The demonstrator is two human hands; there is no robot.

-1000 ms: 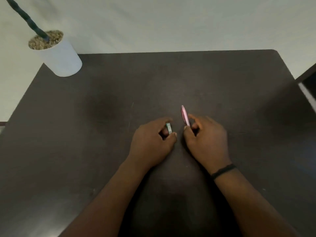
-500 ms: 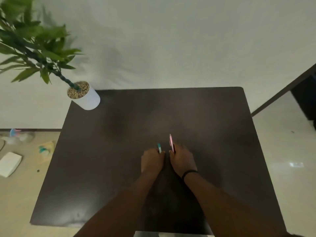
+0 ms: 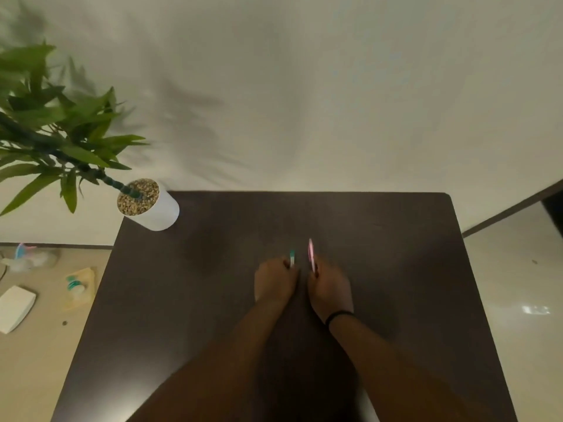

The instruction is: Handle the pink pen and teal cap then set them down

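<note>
A: We are looking down at a dark table [image 3: 195, 300], and our left hand [image 3: 274, 281] is closing its fingers around the teal cap [image 3: 292, 259], which is sticking out past the knuckles.

B: And our right hand [image 3: 330, 287] is gripping the pink pen [image 3: 311, 254], curled shut on its lower end, with the rest of the pen pointing away from us.

A: We are holding the two just beside each other near the middle of the table, with a narrow gap between cap and pen. Whether either hand is resting on the table, we cannot tell.

B: We are wearing a dark band [image 3: 338, 315] on the right wrist. A white pot [image 3: 158, 212] with a leafy plant [image 3: 51, 141] is sitting at the far left corner, well apart from our hands.
</note>
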